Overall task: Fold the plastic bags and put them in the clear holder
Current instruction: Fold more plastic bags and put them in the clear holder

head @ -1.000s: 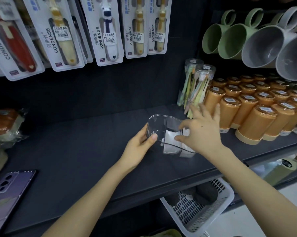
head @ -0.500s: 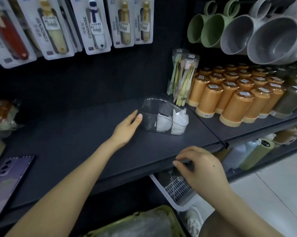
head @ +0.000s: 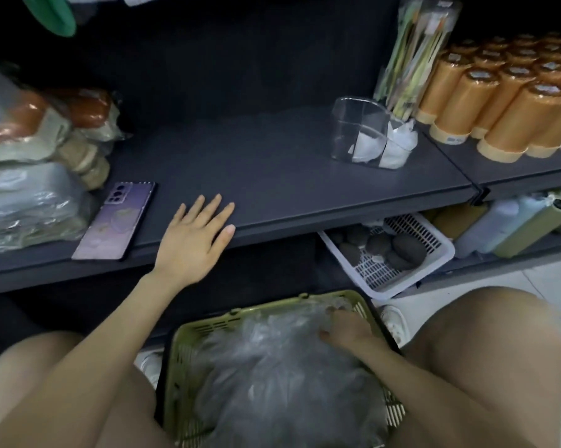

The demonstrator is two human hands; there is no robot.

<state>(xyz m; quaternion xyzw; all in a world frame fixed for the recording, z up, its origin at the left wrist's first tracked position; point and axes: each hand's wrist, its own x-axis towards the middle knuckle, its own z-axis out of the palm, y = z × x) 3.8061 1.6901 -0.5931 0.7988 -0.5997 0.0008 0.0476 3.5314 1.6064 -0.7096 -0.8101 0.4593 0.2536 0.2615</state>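
Right hand [head: 345,329] is down in the green basket [head: 188,337] between the knees, fingers bent into the heap of loose plastic bags [head: 272,360]. Blur hides whether they have closed on a bag or only press into the pile, so the grip cannot be told. Left hand [head: 192,240] lies flat and spread on the front edge of the dark shelf [head: 272,176], holding nothing, just beside a purple phone [head: 117,218]. The clear holder [head: 353,130] stands upright on the same shelf, well apart from both hands. It is forward and above the right hand and almost straight in line with it, but far off to the right of the left hand. Its long axis runs roughly along the shelf. The folded white bags [head: 392,147] sit toward its right end, next to a tube of toothbrushes [head: 415,56] and the orange canisters [head: 511,121]. The right hand is therefore nearer to both the loose bags and the holder. The likely next move is to lift one bag up and forward onto the shelf surface between the left hand and the holder. The left hand is already placed to help flatten and fold it there. The shelf lip stands between basket and holder, and the bag would have to come up over it.
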